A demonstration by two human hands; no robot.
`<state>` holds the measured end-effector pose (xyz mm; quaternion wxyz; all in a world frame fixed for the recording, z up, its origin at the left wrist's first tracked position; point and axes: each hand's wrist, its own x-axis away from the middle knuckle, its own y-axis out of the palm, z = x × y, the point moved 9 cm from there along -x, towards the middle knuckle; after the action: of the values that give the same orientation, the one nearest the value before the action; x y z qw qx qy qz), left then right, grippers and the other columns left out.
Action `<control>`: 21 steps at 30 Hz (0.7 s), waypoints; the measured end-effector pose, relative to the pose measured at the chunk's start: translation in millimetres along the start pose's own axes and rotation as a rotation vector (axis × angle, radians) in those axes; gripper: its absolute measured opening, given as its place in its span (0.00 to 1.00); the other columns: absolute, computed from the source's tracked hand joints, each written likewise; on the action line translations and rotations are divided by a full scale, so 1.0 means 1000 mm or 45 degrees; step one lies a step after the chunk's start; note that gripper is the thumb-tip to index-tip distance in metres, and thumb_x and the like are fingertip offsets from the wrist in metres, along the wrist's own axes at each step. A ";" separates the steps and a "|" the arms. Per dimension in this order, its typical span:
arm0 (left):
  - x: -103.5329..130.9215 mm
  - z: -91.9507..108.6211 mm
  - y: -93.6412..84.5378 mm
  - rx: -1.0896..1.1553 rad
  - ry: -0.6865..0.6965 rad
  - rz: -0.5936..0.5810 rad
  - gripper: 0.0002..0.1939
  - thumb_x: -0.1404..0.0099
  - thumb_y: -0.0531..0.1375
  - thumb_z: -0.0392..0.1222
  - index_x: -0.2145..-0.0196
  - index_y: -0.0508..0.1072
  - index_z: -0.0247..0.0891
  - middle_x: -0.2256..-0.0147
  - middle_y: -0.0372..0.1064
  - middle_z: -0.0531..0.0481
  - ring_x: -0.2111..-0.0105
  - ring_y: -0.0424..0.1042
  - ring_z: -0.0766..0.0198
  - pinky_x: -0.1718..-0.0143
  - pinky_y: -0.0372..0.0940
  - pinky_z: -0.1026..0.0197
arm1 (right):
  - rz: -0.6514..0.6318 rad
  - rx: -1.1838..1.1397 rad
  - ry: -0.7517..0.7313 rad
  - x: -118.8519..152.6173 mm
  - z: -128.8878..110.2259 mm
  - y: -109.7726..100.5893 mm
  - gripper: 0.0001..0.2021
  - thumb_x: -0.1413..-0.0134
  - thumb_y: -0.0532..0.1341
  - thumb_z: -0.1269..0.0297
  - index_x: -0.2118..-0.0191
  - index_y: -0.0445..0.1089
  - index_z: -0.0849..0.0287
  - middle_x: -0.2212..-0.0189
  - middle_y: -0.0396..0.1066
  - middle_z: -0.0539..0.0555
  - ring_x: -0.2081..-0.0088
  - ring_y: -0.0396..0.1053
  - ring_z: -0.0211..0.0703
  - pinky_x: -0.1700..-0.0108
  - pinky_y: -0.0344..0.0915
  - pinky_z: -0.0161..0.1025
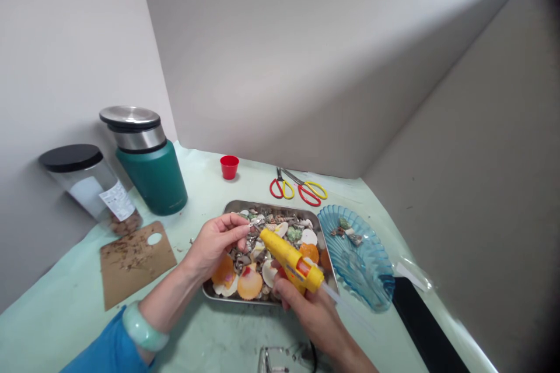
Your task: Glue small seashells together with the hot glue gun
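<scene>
My right hand (306,303) is wrapped round the handle of a yellow hot glue gun (286,253), with a clear glue stick (341,300) jutting from its back end. The gun's nozzle points up and left, close to the fingertips of my left hand (223,239). Those fingers pinch a small, pale shell-like piece (255,224), too small to make out well. Both hands are over a metal tray (271,302) full of shells, among them an orange scallop shell (250,284), white ones and a greenish one (294,234).
At right lies a blue shell-shaped dish (367,274) with several small shells. Behind the tray are two pairs of scissors (312,192) and a red cup (229,167). A green flask (153,178), a black-lidded jar (94,186) and a brown board (135,262) stand left. A wire stand (275,358) is in front.
</scene>
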<state>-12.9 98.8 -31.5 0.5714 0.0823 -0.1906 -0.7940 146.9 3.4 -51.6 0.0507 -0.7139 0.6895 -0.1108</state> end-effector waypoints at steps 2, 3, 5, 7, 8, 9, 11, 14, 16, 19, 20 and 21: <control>0.000 0.000 0.000 0.011 -0.001 0.004 0.08 0.47 0.66 0.39 0.71 0.71 0.34 0.86 0.67 0.57 0.83 0.64 0.73 0.76 0.59 0.69 | 0.012 -0.006 0.002 0.000 0.000 -0.001 0.20 0.44 0.58 0.50 0.53 0.71 0.59 0.72 0.68 0.52 0.73 0.63 0.39 0.70 0.63 0.36; 0.000 0.000 0.000 0.012 -0.003 0.005 0.08 0.47 0.66 0.39 0.71 0.71 0.34 0.86 0.67 0.57 0.83 0.64 0.73 0.77 0.59 0.69 | 0.020 -0.014 0.003 0.000 0.000 -0.002 0.20 0.44 0.58 0.50 0.53 0.71 0.59 0.72 0.68 0.52 0.73 0.63 0.39 0.70 0.63 0.36; 0.000 0.000 0.000 0.004 -0.009 0.006 0.09 0.47 0.66 0.39 0.71 0.72 0.34 0.86 0.67 0.57 0.83 0.64 0.73 0.77 0.59 0.69 | 0.018 -0.020 0.001 0.000 -0.001 -0.001 0.19 0.44 0.58 0.51 0.54 0.71 0.59 0.73 0.68 0.52 0.73 0.63 0.39 0.70 0.63 0.35; 0.000 0.000 0.000 -0.011 -0.014 0.005 0.09 0.47 0.67 0.39 0.71 0.72 0.34 0.86 0.67 0.57 0.83 0.64 0.72 0.77 0.59 0.69 | 0.020 -0.022 -0.001 0.000 -0.002 0.000 0.19 0.45 0.59 0.51 0.54 0.71 0.59 0.73 0.68 0.51 0.73 0.63 0.39 0.70 0.63 0.35; 0.000 0.000 0.000 -0.019 -0.018 0.004 0.09 0.47 0.67 0.39 0.71 0.72 0.34 0.86 0.67 0.56 0.83 0.64 0.72 0.77 0.58 0.69 | 0.026 -0.031 0.001 0.000 -0.003 0.000 0.19 0.46 0.59 0.51 0.55 0.71 0.59 0.73 0.68 0.51 0.73 0.63 0.39 0.70 0.63 0.35; -0.001 0.000 0.000 -0.020 -0.016 0.003 0.09 0.47 0.67 0.39 0.71 0.72 0.34 0.86 0.67 0.56 0.83 0.64 0.72 0.77 0.58 0.69 | 0.035 -0.047 0.004 -0.001 -0.003 0.000 0.20 0.46 0.60 0.50 0.55 0.71 0.60 0.73 0.67 0.51 0.74 0.63 0.38 0.70 0.63 0.35; -0.001 0.000 0.000 -0.017 -0.014 -0.003 0.08 0.47 0.66 0.39 0.71 0.72 0.34 0.86 0.67 0.56 0.83 0.64 0.72 0.77 0.59 0.69 | 0.060 -0.085 0.007 -0.002 -0.003 -0.003 0.20 0.46 0.59 0.50 0.55 0.71 0.62 0.74 0.67 0.51 0.75 0.62 0.37 0.71 0.63 0.35; -0.002 -0.001 -0.001 0.003 0.000 -0.014 0.07 0.46 0.66 0.39 0.71 0.72 0.34 0.85 0.68 0.56 0.83 0.65 0.72 0.76 0.59 0.69 | 0.113 -0.030 -0.027 -0.002 -0.008 -0.018 0.20 0.44 0.58 0.51 0.54 0.69 0.62 0.74 0.68 0.51 0.77 0.63 0.37 0.72 0.64 0.36; -0.002 -0.002 -0.002 0.012 0.001 -0.015 0.07 0.45 0.66 0.39 0.71 0.72 0.35 0.85 0.68 0.56 0.83 0.65 0.72 0.76 0.60 0.69 | 0.183 0.148 -0.106 -0.001 -0.019 -0.035 0.17 0.43 0.57 0.54 0.54 0.69 0.61 0.70 0.70 0.53 0.74 0.66 0.40 0.70 0.65 0.37; -0.002 -0.003 -0.004 0.009 -0.002 -0.009 0.07 0.46 0.66 0.40 0.70 0.73 0.35 0.83 0.69 0.55 0.83 0.65 0.72 0.76 0.60 0.69 | 0.159 0.555 -0.316 0.007 -0.043 -0.049 0.12 0.46 0.60 0.60 0.57 0.69 0.59 0.66 0.72 0.55 0.67 0.69 0.45 0.64 0.66 0.38; -0.001 -0.002 -0.004 0.005 -0.001 -0.005 0.08 0.46 0.66 0.40 0.70 0.73 0.35 0.83 0.69 0.55 0.82 0.65 0.72 0.76 0.60 0.69 | 0.108 0.672 -0.393 0.010 -0.049 -0.048 0.13 0.48 0.60 0.64 0.55 0.68 0.59 0.62 0.72 0.56 0.64 0.70 0.46 0.62 0.66 0.39; -0.001 -0.001 -0.004 0.001 0.000 -0.001 0.08 0.46 0.66 0.40 0.71 0.73 0.34 0.83 0.69 0.55 0.82 0.65 0.72 0.76 0.60 0.69 | 0.061 0.782 -0.444 0.014 -0.053 -0.047 0.15 0.49 0.60 0.67 0.53 0.67 0.58 0.60 0.72 0.56 0.61 0.70 0.48 0.59 0.65 0.40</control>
<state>-15.7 100.2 -34.5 0.5710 0.0828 -0.1908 -0.7942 180.9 -4.0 11.7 0.3828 -0.6571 0.6215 -0.1881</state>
